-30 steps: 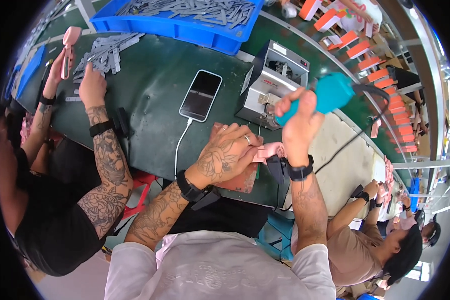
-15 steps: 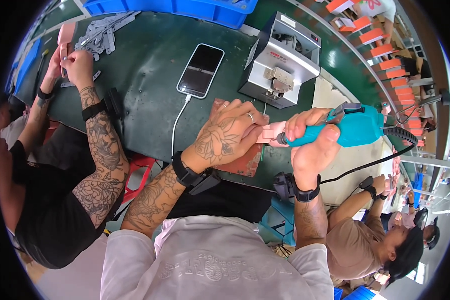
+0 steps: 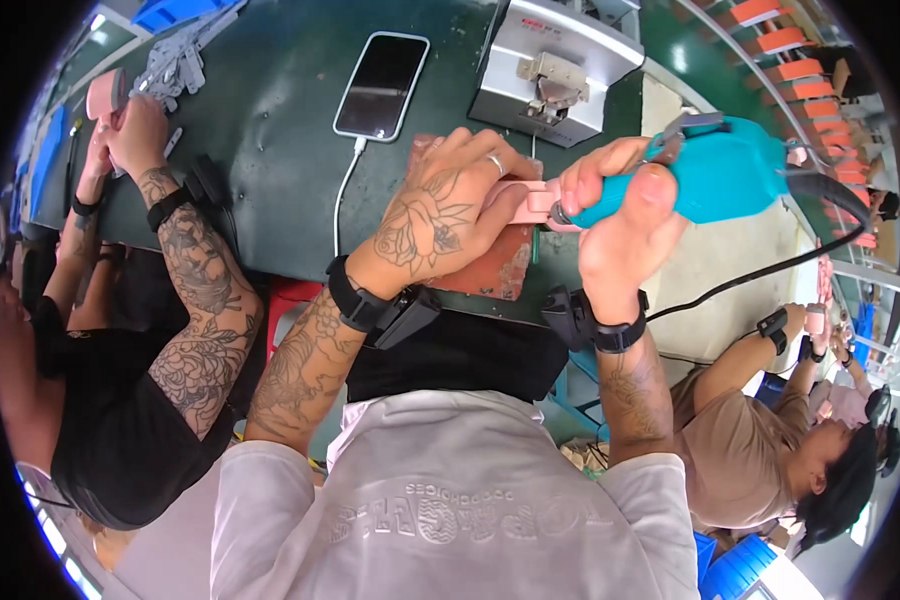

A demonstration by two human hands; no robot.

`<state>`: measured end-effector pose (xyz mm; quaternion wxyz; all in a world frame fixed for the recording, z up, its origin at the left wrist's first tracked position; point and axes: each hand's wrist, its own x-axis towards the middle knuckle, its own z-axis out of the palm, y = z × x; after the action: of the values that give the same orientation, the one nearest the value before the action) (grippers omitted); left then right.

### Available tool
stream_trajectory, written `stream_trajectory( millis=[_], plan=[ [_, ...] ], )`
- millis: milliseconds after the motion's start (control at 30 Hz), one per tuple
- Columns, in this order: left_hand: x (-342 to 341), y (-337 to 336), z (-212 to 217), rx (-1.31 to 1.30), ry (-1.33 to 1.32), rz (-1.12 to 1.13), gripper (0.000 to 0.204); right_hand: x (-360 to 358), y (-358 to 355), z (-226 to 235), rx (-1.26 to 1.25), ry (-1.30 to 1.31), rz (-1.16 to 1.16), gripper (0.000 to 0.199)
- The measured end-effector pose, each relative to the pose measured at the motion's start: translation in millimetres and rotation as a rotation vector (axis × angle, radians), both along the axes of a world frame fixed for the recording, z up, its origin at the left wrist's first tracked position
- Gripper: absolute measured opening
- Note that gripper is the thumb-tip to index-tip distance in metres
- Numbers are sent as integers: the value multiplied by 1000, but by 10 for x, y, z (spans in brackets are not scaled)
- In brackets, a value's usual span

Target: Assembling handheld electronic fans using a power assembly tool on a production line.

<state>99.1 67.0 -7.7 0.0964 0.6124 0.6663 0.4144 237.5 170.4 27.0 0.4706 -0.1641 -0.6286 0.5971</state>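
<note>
My right hand (image 3: 630,205) is wrapped round a teal electric screwdriver (image 3: 725,172) with a black cord. Its tip meets a pink plastic part (image 3: 540,203) that lies over a worn reddish-brown pad (image 3: 490,268). With the fingers of my left hand (image 3: 450,205) I grip that pink part from the left, so much of it is hidden. A thin green stick (image 3: 535,245) shows beside the pad, below the part. Where the bit touches the part is too small to make out.
A white-cased phone (image 3: 381,87) on a white cable lies beyond my left hand. Behind the pad stands a silver machine (image 3: 545,75). On the left, a co-worker's hands (image 3: 130,135) hold a pink part near a pile of grey pieces (image 3: 175,62). Another person (image 3: 745,435) sits at the right.
The whole view has shifted, so the table things sit higher in the picture. Both my hands keep their grip on the screwdriver and pink part. The left co-worker's hands have turned their pink part.
</note>
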Motion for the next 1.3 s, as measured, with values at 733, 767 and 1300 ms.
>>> stream_trajectory(
  millis=[733, 767, 1300],
  plan=[
    [-838, -477, 265, 105, 447, 566, 33, 1443, -226, 12, -51, -82, -351, 92],
    [-722, -426, 359, 114, 386, 501, 33, 1402, -243, 62, -64, -90, -347, 91],
    [185, -300, 15, -53, 206, 88, 44, 848, 73, -94, -2, -13, -198, 74]
  ],
)
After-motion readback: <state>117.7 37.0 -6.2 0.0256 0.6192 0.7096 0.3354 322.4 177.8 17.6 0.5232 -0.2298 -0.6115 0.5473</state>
